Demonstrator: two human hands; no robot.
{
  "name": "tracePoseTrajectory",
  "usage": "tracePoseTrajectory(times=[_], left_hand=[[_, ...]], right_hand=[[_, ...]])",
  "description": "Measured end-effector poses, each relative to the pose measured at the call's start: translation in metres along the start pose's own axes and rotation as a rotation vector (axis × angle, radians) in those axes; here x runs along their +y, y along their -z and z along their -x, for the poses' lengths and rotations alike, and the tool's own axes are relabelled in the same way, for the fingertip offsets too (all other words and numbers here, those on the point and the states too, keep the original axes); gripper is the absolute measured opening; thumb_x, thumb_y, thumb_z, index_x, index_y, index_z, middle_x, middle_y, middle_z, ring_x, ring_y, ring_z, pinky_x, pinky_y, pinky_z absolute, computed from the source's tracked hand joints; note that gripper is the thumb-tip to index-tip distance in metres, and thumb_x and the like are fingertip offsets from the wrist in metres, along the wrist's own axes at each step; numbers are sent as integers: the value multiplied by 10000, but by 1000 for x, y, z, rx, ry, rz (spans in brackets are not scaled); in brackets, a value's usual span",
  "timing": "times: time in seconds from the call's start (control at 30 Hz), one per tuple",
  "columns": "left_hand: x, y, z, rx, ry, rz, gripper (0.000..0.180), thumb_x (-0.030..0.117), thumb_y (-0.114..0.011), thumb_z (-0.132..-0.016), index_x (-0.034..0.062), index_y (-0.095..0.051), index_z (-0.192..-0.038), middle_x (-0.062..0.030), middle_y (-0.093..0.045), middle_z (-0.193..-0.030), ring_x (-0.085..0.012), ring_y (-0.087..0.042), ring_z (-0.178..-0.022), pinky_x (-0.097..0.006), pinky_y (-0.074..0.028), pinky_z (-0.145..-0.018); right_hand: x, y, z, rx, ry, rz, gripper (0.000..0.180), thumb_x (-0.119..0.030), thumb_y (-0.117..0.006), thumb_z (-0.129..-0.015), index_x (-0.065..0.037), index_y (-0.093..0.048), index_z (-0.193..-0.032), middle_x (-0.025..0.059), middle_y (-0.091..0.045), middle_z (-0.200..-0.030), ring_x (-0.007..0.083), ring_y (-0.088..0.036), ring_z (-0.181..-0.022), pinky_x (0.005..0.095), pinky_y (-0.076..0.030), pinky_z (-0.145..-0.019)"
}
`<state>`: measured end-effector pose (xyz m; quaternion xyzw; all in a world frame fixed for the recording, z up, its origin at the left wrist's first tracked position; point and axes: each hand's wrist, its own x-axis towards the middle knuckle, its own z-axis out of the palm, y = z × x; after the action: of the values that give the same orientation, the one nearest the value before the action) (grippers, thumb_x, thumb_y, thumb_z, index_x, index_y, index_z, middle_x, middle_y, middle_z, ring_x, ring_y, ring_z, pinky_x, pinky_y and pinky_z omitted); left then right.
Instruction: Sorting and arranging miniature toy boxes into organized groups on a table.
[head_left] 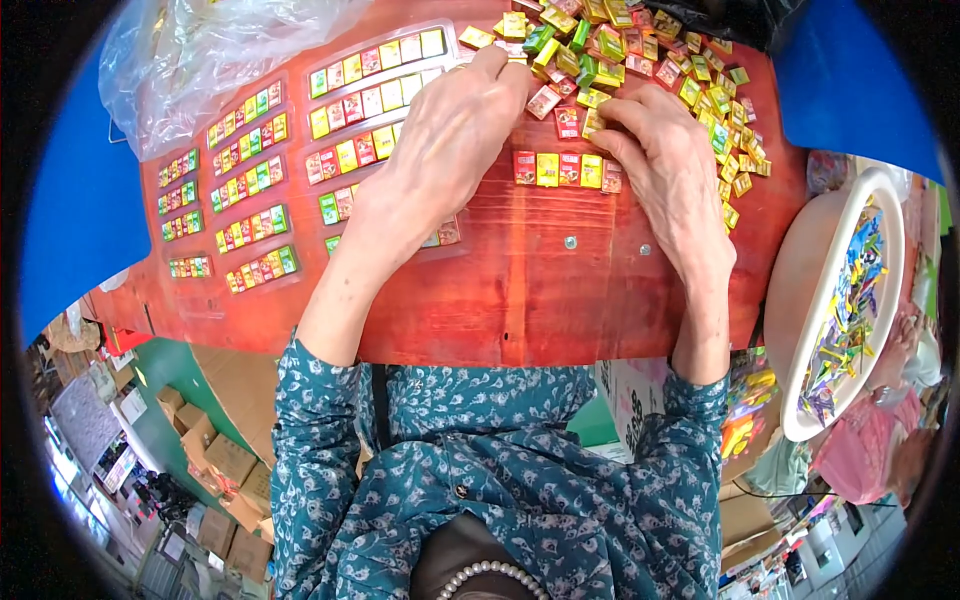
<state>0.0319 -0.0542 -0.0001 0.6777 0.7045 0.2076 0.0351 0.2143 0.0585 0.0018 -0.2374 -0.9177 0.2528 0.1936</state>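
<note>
My right hand (pixel 662 150) pinches a small yellow box (pixel 592 122) between thumb and fingertips. Just left of it lies a small red box (pixel 567 122). Below these, several little red and yellow boxes (pixel 569 170) stand side by side in a short row on the red table (pixel 540 290). My left hand (pixel 455 125) reaches to the near edge of a loose heap of small boxes (pixel 610 45), its fingers curled together; whatever they grip is hidden. Under and beside my left wrist is a clear plastic tray (pixel 367 145) with rows of the same boxes.
More filled clear trays (pixel 250 185) stand in columns at the left. A crumpled clear plastic bag (pixel 190 70) lies at the far left. Loose boxes spread down the right side. A white tub (pixel 785 300) of colourful small wrapped pieces stands beyond the table's right edge, near another person (pixel 870 450).
</note>
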Motion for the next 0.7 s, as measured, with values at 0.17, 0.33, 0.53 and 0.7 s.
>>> tracePoseTrajectory(times=[0.17, 0.33, 0.53, 0.7], left_hand=[[6, 6, 13, 95, 46, 135, 124, -9, -634, -838, -43, -588, -948, -206, -586, -979, -402, -648, -861, -450, -534, -707], [14, 17, 30, -16, 30, 280, 212, -1, -689, -824, -30, -600, -1013, -182, -562, -985, -391, -628, -892, -450, -519, -727], [16, 24, 41, 11, 96, 283, 299, -28, -688, -813, -10, -621, -1104, -167, -560, -991, -383, -626, -874, -443, -513, -737], [11, 34, 47, 24, 136, 295, 279, -41, -675, -817, -13, -623, -1090, -164, -565, -985, -381, -626, -867, -442, -513, -740]], right_hand=[[-7, 21, 16, -137, -99, -125, 275, -84, -731, -768, 14, -656, -1014, 160, -589, -895, 371, -588, -900, 458, -477, -804], [-10, 16, 31, -138, -68, -44, 345, -43, -768, -711, 15, -647, -1029, 161, -589, -946, 366, -574, -951, 451, -474, -810], [-21, 21, 32, -107, -153, 12, 309, -33, -762, -717, 12, -644, -999, 168, -584, -914, 369, -571, -940, 442, -479, -804], [-49, -6, 13, -45, 97, -117, 310, -25, -749, -725, 9, -618, -1004, 157, -579, -961, 352, -559, -951, 442, -487, -818]])
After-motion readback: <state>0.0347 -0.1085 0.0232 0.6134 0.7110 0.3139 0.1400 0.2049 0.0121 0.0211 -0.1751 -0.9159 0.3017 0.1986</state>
